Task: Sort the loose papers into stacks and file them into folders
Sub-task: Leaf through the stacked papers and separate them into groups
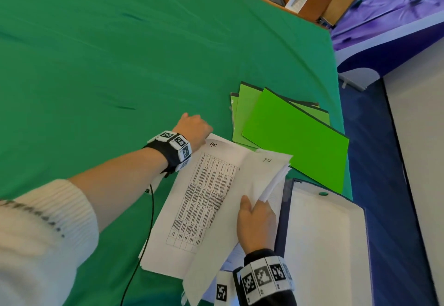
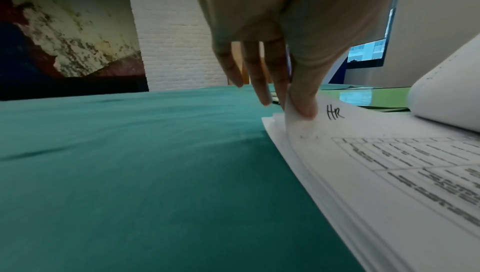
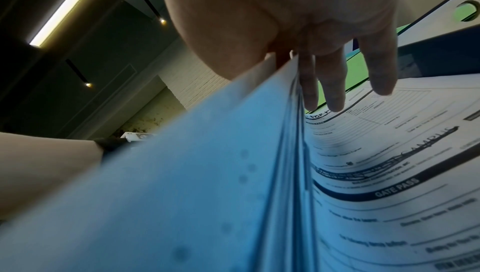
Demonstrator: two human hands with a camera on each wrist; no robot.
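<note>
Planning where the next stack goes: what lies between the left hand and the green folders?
In the head view, only bare green cloth separates the left hand from the green folders.

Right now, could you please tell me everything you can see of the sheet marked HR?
The HR sheet is white paper with a printed black table and "HR" handwritten at one corner. It lies flat atop a paper stack on the green cloth. The left hand pinches that corner, lifting it slightly. A lifted bundle of sheets, held by the right hand, overlaps its right side.
</note>
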